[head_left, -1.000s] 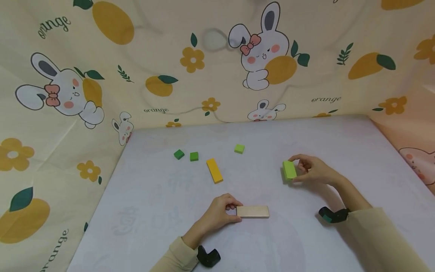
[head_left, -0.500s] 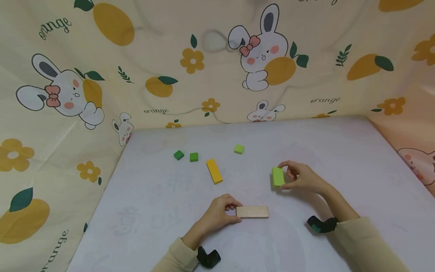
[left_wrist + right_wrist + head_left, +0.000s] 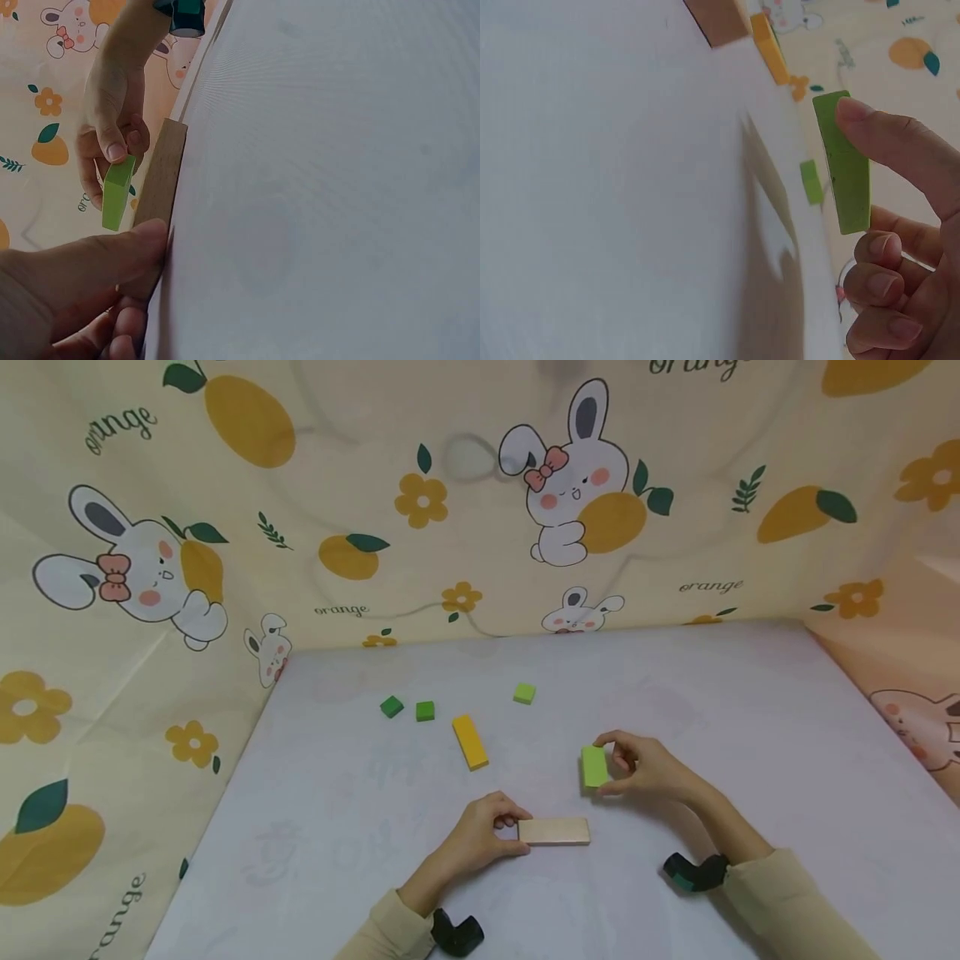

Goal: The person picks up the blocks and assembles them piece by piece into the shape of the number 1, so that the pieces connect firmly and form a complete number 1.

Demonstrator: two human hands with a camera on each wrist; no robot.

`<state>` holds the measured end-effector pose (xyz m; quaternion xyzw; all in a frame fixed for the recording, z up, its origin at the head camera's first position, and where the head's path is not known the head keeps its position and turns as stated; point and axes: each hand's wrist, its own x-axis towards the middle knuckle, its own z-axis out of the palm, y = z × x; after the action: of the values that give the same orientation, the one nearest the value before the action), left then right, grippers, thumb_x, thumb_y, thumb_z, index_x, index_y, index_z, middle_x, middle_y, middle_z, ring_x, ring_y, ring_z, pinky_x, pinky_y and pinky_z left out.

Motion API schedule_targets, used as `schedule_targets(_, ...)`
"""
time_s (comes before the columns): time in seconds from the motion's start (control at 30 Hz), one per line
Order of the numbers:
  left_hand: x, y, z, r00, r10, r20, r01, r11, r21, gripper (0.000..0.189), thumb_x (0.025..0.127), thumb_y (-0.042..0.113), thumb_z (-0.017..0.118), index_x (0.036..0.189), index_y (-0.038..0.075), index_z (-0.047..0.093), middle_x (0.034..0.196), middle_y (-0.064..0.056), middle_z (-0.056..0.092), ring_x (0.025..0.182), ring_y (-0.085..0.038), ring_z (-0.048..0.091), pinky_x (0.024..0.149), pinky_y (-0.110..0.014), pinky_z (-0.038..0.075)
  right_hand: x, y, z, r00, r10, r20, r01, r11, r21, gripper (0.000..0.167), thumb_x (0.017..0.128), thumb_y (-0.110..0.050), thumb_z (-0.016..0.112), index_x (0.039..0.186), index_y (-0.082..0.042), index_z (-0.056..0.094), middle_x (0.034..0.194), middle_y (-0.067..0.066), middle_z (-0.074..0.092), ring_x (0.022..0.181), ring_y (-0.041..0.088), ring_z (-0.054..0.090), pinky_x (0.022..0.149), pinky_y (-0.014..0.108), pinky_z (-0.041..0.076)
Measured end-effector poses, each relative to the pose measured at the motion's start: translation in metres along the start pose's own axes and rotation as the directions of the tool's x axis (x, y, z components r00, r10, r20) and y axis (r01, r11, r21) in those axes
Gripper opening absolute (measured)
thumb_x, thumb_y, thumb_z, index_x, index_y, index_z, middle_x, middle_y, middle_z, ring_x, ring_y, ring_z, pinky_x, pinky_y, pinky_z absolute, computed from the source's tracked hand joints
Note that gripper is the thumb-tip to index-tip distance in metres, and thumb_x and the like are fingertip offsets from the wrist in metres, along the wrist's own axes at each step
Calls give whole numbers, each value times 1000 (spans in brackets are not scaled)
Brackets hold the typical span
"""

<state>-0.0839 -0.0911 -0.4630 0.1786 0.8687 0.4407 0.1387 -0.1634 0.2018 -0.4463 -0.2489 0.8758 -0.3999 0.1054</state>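
My left hand (image 3: 480, 831) pinches the left end of a plain wooden block (image 3: 555, 832) that lies lengthwise on the white table. In the left wrist view the thumb presses one long side of this wooden block (image 3: 161, 187), with the fingers curled beneath. To the right and farther back, my right hand (image 3: 648, 767) holds a light green rectangular block (image 3: 594, 767) between thumb and index finger. The right wrist view shows that green block (image 3: 845, 165) raised above the table, its shadow falling on the surface; the other fingers are curled beside it.
A yellow oblong block (image 3: 470, 742) lies behind the left hand. Farther back are a small light green block (image 3: 524, 693) and two darker green ones, one (image 3: 425, 711) beside the other (image 3: 392, 707). A patterned cloth (image 3: 465, 552) with rabbits and oranges rises behind the table (image 3: 315, 827).
My right hand has carried the light green block leftward and nearer, toward the wooden block. My left hand keeps its grip on the wooden block in place. The head view has shifted slightly.
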Motion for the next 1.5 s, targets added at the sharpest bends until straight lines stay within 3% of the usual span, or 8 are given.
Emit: schedule_targets(1.5,1,1,0,1000,-18,9,18,1000,-10,32,73,10,82,103,5,72,92,-5,60,82,-4,47,71,-14,40,13,-25,48,993,-55,106,50,998,48,59,71,-24,84,118,-1,57,71,-4,44,61,-2,37,57,17,34)
